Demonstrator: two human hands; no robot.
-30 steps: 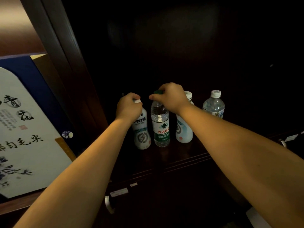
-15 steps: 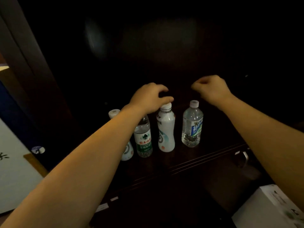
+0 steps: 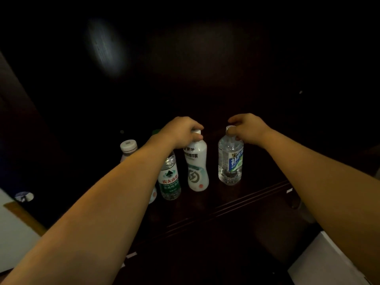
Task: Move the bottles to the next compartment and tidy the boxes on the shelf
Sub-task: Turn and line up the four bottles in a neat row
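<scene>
Several bottles stand upright in a row on a dark wooden shelf [image 3: 236,202]. My left hand [image 3: 181,131] is closed over the cap of a white drink bottle [image 3: 197,167]. My right hand [image 3: 247,128] grips the cap of a clear bottle with a blue label [image 3: 230,161] at the right end. A clear water bottle with a green label [image 3: 169,179] stands partly behind my left forearm. Farther left a second white bottle [image 3: 128,148] shows only its cap and shoulder.
A white and blue box [image 3: 18,229] leans at the left edge. Another white box [image 3: 320,264] sits low at the right corner. The compartment's back wall [image 3: 185,68] is dark, with a faint glare patch. Below the shelf's front edge everything is in shadow.
Both hands came down onto caps: the left onto the white bottle, the right onto the blue-label bottle. A second ago they held the two leftmost bottles. The view shifted right.
</scene>
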